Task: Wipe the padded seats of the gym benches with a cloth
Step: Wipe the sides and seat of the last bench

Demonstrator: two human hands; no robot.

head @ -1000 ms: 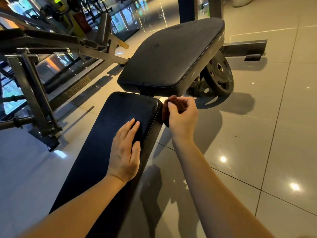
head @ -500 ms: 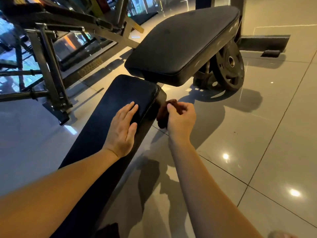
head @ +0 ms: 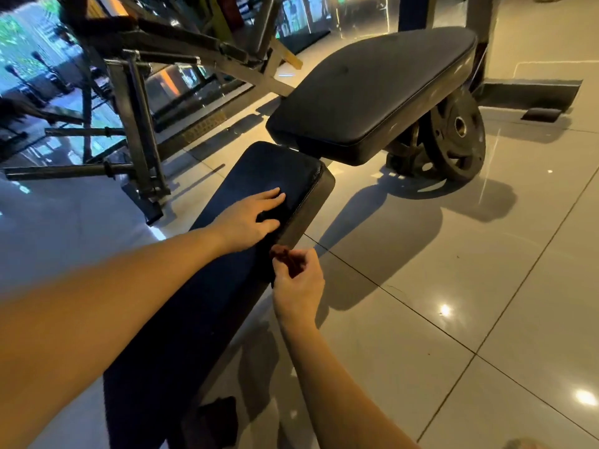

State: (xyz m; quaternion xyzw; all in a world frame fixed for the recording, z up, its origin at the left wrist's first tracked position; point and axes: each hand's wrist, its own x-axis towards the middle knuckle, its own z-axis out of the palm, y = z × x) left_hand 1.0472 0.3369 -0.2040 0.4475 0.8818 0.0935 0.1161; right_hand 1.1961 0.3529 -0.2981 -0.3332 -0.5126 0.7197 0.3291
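Left hand: laid flat, fingers straight and slightly spread, palm down on the long black pad near its far end; it holds nothing. Right hand: fingers curled, pinching a bunched dark reddish-brown cloth. The cloth sits against the right side edge of the long pad, just below the left hand. A wider black pad stands beyond, raised, with a weight plate under its right side. Glossy tiled floor.
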